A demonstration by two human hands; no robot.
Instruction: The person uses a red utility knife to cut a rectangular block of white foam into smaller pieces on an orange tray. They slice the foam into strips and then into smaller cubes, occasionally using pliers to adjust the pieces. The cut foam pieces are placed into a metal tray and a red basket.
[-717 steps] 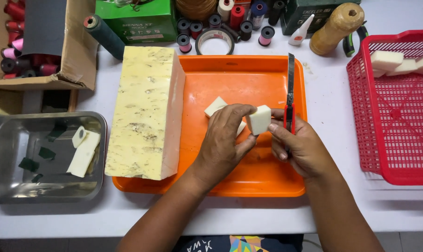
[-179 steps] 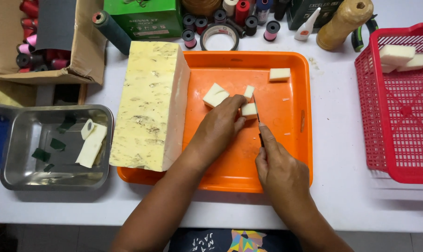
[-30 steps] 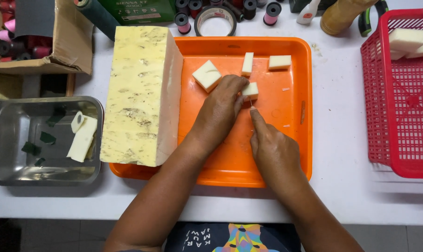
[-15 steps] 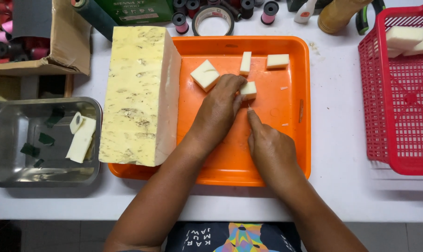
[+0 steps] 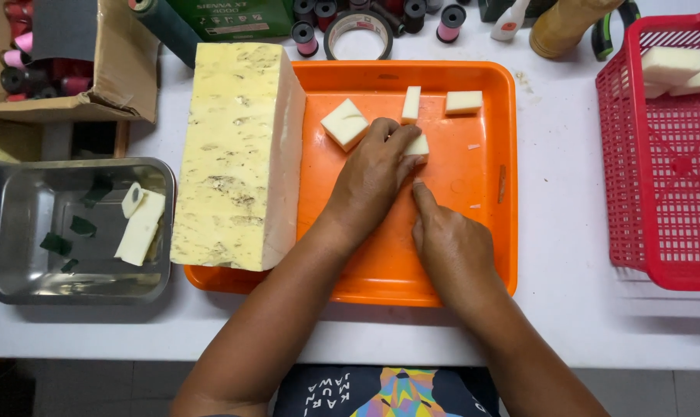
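Left hand (image 5: 374,174) pinching pale foam cube (image 5: 418,145) on glossy orange tray (image 5: 485,255); right hand (image 5: 452,243) clenched, forefinger extended.

One head-worn camera looks steeply down, close over the orange tray (image 5: 489,85) on the white table (image 5: 558,324).

White worktable (image 5: 566,324), evenly lit; grey floor (image 5: 87,390) below.

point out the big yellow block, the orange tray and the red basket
big yellow block (image 5: 234,154), head view, on its speckled top face
orange tray (image 5: 381,278), head view, on a bare part of its floor near the front
red basket (image 5: 674,162), head view, on its mesh bottom
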